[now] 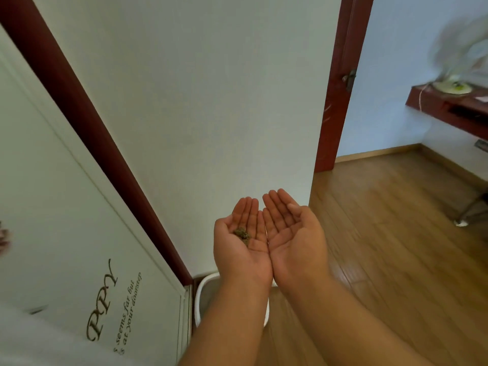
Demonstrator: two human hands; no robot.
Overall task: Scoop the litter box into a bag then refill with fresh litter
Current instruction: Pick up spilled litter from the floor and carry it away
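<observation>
Left hand: our left hand (241, 240) is held palm up with fingers straight and together, spread wide enough to cup a small brownish clump (243, 235) that lies loose in the hollow of the palm; nothing is curled round it.

Right hand: our right hand (291, 235) is also palm up and flat, its edge touching the left hand's edge, and it carries nothing that we can see.

Clump: we judge it to be a bit of litter or waste, but it is too small for us to say which.

Litter box: a white-rimmed tray (204, 289) sits on the wooden floor (383, 233) directly below our forearms, tight against the foot of the wall (198, 101) and beside the white door (66, 233); we take this for the litter box. Our arms hide most of it, so we cannot tell how full it is or whether it is clean.

Bag: we see no bag anywhere in view.

Scoop and fresh litter: neither is visible to us.

Done so far: as far as we can judge, very little shows as finished; the only litter we can see is the pinch in the left palm.

Left to do: by our reading, the scooping into a bag and the refill are both not yet shown as done.

Caution: we would keep the left palm level, since the loose clump could roll off onto the floor.
</observation>
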